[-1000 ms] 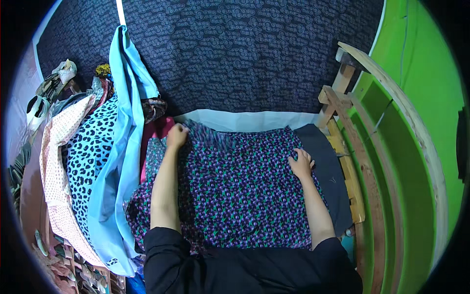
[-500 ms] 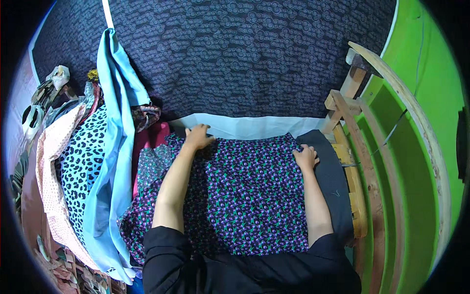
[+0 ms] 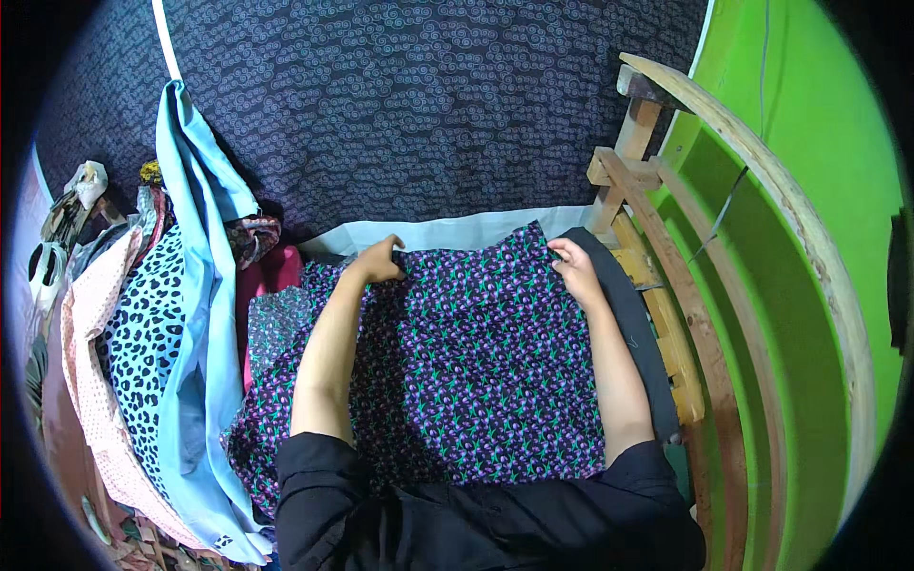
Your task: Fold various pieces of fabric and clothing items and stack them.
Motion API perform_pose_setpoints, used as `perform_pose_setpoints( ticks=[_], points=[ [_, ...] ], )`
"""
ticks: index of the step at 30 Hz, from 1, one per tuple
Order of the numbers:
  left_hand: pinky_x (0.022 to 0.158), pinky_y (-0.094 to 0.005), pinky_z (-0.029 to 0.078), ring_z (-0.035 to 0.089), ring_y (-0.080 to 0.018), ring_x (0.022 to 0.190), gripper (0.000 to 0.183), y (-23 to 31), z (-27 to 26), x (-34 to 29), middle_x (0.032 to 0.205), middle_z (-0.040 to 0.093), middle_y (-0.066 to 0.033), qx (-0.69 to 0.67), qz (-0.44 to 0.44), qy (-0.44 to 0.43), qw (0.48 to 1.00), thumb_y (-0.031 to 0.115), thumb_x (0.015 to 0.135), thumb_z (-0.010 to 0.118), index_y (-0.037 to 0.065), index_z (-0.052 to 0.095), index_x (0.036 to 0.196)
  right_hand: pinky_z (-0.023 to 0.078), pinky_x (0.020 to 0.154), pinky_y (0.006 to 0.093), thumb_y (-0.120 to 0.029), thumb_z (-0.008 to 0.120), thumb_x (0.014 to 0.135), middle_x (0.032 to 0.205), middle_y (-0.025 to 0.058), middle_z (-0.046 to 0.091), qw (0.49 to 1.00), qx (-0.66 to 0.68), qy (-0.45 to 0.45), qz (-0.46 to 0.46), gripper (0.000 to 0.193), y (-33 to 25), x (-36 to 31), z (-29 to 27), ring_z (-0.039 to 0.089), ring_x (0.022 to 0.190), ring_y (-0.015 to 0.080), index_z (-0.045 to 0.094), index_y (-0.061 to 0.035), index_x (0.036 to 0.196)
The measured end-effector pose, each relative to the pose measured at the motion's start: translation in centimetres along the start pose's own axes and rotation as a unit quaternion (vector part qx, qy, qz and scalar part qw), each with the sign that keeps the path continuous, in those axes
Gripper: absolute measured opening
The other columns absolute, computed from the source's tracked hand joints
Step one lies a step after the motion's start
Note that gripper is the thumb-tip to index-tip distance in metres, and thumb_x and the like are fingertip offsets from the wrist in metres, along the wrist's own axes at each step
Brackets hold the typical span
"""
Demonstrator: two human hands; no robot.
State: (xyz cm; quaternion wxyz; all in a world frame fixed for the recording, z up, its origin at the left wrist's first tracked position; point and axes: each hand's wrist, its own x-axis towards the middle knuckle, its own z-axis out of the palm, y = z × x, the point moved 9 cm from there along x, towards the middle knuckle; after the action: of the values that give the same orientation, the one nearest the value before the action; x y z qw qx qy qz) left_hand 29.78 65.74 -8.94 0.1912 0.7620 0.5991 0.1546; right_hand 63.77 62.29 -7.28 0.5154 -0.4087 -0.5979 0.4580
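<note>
Creased flwr-print cloth (image 3: 495,362), prob thin

Green wall (image 3: 824,124) (wooden frame (image 3: 695,333) alongside)

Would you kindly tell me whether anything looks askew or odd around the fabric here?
Nothing looks damaged, but the purple floral fabric is uneven: its far right corner pokes beyond its far edge beside the right hand, and its left end lies bunched, with a paler patch that may be its reverse side.
</note>
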Motion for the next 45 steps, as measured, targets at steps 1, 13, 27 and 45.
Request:
perform_pose_setpoints(
  ticks=[1,13,27,45],
  points=[
    [0.094,-0.0406,0.034,0.049,-0.0297,0.108,0.057,2.7,-1.0,-0.8,0.113,0.053,-0.0150,0.084,0.007,-0.014,0.996,0.024,0.067,0.069,0.009,0.047,0.117,0.037,0.086,0.0239,0.010,0.044,0.073,0.094,0.0050,0.057,1.000,0.000,0.005,0.001,0.028,-1.3,-0.6,-0.1,0.051,0.094,0.0118,0.052,0.0021,0.099],
    [0.085,-0.0368,0.040,0.054,-0.0253,0.092,0.029,23.1,-4.1,-7.2,0.090,0.057,-0.0114,-0.058,0.397,0.021,0.916,0.009,0.063,0.065,0.005,0.062,0.092,0.036,0.089,0.0287,0.002,0.048,0.068,0.090,0.0058,0.058,0.985,0.056,-0.161,-0.036,0.020,-11.0,-8.0,4.5,0.053,0.096,0.0173,0.056,-0.0013,0.085],
    [0.060,-0.0285,0.041,0.049,-0.0105,0.065,0.025,26.4,-9.1,-6.0,0.070,0.056,-0.0058,-0.196,0.332,0.068,0.920,0.023,0.081,0.060,0.000,0.058,0.091,0.036,0.092,0.0292,-0.033,0.075,0.066,0.110,0.0104,0.054,0.978,-0.102,0.011,-0.181,0.070,-20.6,-4.8,4.2,0.049,0.103,0.0161,0.045,0.0029,0.119],
    [0.056,-0.0320,0.043,0.051,-0.0118,0.056,0.020,7.4,-12.9,-9.5,0.059,0.056,-0.0055,0.076,0.173,-0.081,0.979,0.015,0.064,0.067,-0.001,0.059,0.073,0.041,0.072,0.0252,-0.011,0.059,0.081,0.083,0.0013,0.058,0.950,-0.152,0.215,-0.166,0.014,-19.3,-2.6,-9.9,0.052,0.076,0.0100,0.056,-0.0006,0.090]
  ],
)
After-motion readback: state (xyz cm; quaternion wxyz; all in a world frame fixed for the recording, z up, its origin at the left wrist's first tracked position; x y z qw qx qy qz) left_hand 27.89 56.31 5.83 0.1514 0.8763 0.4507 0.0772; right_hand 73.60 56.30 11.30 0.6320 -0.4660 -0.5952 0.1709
